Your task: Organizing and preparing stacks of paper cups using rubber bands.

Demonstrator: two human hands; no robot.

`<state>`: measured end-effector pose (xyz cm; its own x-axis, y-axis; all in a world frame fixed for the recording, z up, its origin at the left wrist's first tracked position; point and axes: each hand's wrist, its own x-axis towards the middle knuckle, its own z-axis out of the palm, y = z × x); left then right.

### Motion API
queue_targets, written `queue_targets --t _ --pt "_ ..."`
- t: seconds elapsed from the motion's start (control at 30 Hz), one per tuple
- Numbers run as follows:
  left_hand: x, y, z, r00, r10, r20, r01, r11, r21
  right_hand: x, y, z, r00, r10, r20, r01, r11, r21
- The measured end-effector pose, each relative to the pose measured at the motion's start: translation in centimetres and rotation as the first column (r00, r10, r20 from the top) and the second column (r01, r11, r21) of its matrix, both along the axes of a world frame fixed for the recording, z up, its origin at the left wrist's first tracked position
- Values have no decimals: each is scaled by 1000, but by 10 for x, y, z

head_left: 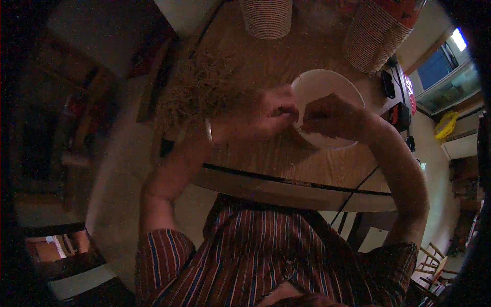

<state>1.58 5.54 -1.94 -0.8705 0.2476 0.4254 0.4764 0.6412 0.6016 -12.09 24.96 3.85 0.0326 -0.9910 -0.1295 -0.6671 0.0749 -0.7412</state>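
My left hand (266, 115), with a pale bracelet (209, 131) at its wrist, is closed in a pinch at the left rim of a white round bowl (327, 84). Over the bowl, my right hand (338, 118) is also closed, fingertips bent toward the left hand and a small gap between them. Whatever either hand pinches is too small and dark to make out. Left of my left hand, a heap of tangled, dry, brownish strands (199, 84) lies on the wooden table (255, 66). The dim light hides the bowl's contents.
A tall stack of ribbed pale containers (267, 18) stands at the far side. Another, leaning stack (376, 38) with a red top is at the far right. Small black and red objects (399, 116) sit by the right edge. A dark cable (353, 192) hangs over the front edge.
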Motion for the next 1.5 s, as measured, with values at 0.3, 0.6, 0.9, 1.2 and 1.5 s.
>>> queue_targets --t 0.3,0.6,0.9,1.2,1.5 --pt "-7 5 18 995 -95 43 97 995 -40 -7 7 -22 978 -191 -79 196 978 65" --pt "-8 1 26 995 -86 57 92 990 -106 -18 6 -14 896 126 -427 -160 986 -44" --pt "-12 7 2 983 14 -180 -22 999 -45 9 2 20 844 -388 370 213 876 433" --pt "32 52 -4 912 158 -379 -219 968 -123 13 14 6 488 -603 631 335 797 503" --pt "33 48 2 877 10 -480 -178 936 -305 14 17 2 417 -587 694 306 809 501"
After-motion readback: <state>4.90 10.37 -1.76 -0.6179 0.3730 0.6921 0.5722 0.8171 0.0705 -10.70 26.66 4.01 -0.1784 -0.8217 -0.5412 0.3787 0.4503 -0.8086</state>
